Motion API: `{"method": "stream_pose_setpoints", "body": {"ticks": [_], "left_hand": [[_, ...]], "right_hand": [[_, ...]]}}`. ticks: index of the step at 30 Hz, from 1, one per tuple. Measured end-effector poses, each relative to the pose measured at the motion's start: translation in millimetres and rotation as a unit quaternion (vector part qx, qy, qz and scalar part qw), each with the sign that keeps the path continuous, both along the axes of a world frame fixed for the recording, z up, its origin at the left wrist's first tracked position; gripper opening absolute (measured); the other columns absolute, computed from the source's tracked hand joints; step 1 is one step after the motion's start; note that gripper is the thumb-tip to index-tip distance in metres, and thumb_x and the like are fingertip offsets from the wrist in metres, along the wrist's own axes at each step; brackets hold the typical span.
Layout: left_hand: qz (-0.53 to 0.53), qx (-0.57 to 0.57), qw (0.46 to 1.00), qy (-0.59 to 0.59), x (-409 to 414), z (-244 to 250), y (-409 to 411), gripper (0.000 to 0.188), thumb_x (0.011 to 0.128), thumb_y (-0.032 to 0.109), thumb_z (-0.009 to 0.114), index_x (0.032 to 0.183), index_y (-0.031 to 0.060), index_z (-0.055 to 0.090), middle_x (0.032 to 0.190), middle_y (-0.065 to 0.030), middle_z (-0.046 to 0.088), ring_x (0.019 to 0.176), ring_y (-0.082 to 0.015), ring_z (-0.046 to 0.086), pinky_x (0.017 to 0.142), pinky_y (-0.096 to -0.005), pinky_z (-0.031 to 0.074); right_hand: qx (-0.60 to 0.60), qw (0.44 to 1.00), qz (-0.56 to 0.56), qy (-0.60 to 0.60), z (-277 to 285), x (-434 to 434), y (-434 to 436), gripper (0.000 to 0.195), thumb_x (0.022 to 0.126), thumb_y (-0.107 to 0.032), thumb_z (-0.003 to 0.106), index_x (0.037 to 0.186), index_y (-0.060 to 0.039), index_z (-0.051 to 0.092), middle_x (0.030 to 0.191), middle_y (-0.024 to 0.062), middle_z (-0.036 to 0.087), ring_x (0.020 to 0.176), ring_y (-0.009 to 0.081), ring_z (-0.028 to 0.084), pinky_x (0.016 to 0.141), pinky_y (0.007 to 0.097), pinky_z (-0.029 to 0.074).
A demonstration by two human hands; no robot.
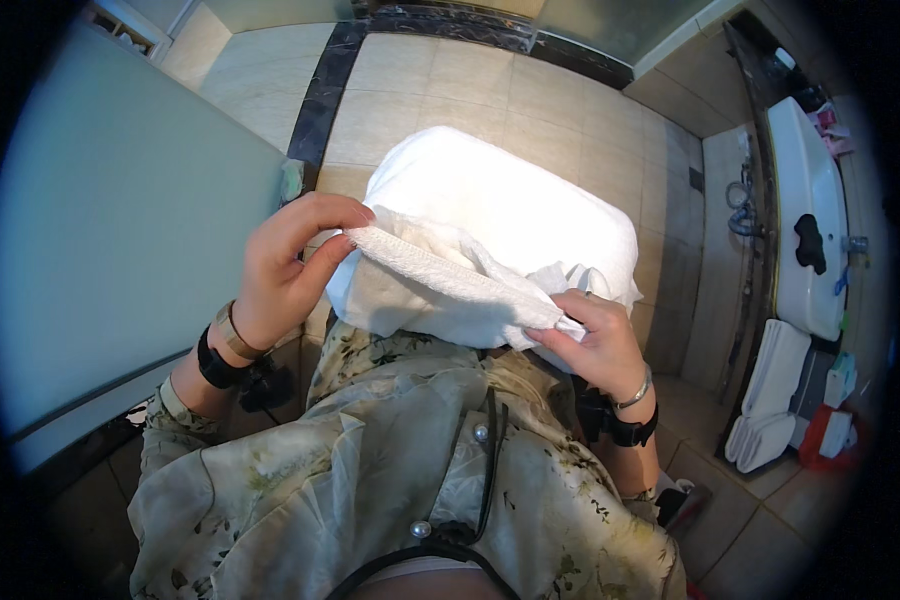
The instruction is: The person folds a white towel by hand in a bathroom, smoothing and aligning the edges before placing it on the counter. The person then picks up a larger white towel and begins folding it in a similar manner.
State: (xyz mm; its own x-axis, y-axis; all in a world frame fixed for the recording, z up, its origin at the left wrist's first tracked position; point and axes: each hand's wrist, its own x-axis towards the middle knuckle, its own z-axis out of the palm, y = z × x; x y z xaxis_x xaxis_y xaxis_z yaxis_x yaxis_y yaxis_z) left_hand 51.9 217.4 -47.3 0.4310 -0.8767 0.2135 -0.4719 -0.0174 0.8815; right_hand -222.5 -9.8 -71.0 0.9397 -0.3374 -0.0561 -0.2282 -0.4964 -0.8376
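A large white terry towel (510, 195) lies before me in a rounded, bulky shape, its near part gathered in loose folds. My left hand (296, 262) pinches one end of the towel's thick hem between thumb and forefinger. Farther right, my right hand (600, 337) grips the same edge, with some crumpled cloth bunched at the fingers. Between both hands the hem runs slanting down to the right. What supports the towel is hidden beneath it.
A frosted glass panel (135, 225) stands at left. On the right are a white washbasin (806, 217) with a black object (810, 244), folded white towels (769, 390) and a red bag (825, 442). A dark stone sill (326, 90) crosses the tiled floor.
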Motion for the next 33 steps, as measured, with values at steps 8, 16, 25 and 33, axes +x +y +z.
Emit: {"method": "stream_pose_setpoints", "body": {"ticks": [8,16,25,33], "left_hand": [[-0.277,0.126,0.935,0.183,29.8,34.2,-3.5,0.016,0.089,0.015,0.077,0.096,0.0022,0.069,0.089,-0.0066,0.071,0.084,-0.0168,0.068,0.073,-0.0287,0.05],[-0.155,0.142,0.953,-0.22,33.9,41.3,-3.3,0.019,0.08,0.016,0.08,0.092,0.0034,0.07,0.08,-0.0118,0.067,0.072,-0.032,0.063,0.065,-0.0399,0.049],[-0.122,0.158,0.935,-0.293,32.1,20.3,-7.6,0.013,0.085,0.013,0.075,0.089,0.0047,0.067,0.081,-0.0089,0.064,0.073,-0.0312,0.062,0.065,-0.0398,0.05],[-0.09,0.115,0.933,-0.33,42.3,-20.6,-23.5,0.011,0.087,0.008,0.07,0.094,0.0062,0.064,0.087,-0.0095,0.063,0.078,-0.0304,0.064,0.068,-0.0408,0.051]], "right_hand": [[-0.008,1.0,-0.002,-0.001,-5.0,-3.7,-3.7,0.025,0.083,-0.015,0.08,0.101,0.0004,0.073,0.091,0.0148,0.073,0.08,0.0292,0.071,0.072,0.0341,0.054],[-0.017,1.0,0.015,-0.016,-7.2,-5.5,-1.3,0.028,0.082,-0.018,0.082,0.1,0.0015,0.074,0.09,0.0167,0.073,0.076,0.0295,0.071,0.069,0.0343,0.055],[-0.066,0.998,-0.006,0.01,-15.7,3.2,-2.1,0.034,0.087,-0.032,0.079,0.097,0.0006,0.075,0.087,0.0165,0.073,0.07,0.0282,0.069,0.063,0.0348,0.053],[-0.153,0.988,-0.029,-0.009,-27.8,16.2,1.0,0.028,0.092,-0.029,0.073,0.092,-0.0005,0.072,0.082,0.0147,0.068,0.067,0.0318,0.065,0.061,0.0382,0.052]]}}
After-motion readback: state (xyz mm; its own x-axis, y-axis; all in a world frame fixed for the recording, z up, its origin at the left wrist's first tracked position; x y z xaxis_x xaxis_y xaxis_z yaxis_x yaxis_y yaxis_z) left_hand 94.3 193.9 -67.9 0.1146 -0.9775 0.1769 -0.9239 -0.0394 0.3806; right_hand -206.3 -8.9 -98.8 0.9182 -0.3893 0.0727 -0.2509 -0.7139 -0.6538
